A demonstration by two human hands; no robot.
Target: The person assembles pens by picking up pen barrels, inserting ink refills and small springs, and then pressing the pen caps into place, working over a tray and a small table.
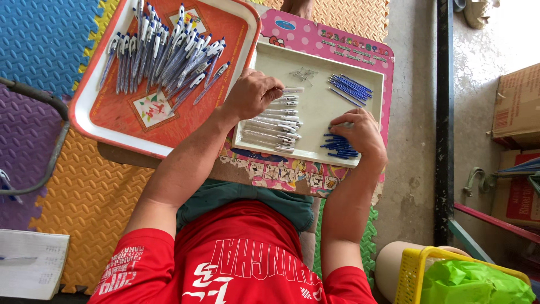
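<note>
My left hand [253,93] is closed on a white pen barrel [293,90], held over the left side of a shallow white tray [315,115]. Below it lies a row of more white pen barrels [275,125]. My right hand [360,130] rests fingers-down on a small pile of short blue pen parts [339,146] at the tray's near right; whether it grips one is hidden. Thin blue refills [351,87] and a few tiny metal springs [304,73] lie at the tray's far side.
A red tray with a white rim [84,107] holds several blue-and-white pens [163,50] at the left. Both trays sit on a pink low table [337,42] over coloured foam mats. A yellow basket [410,270] with a green bag, cardboard boxes [514,107] and a notebook [31,264] surround me.
</note>
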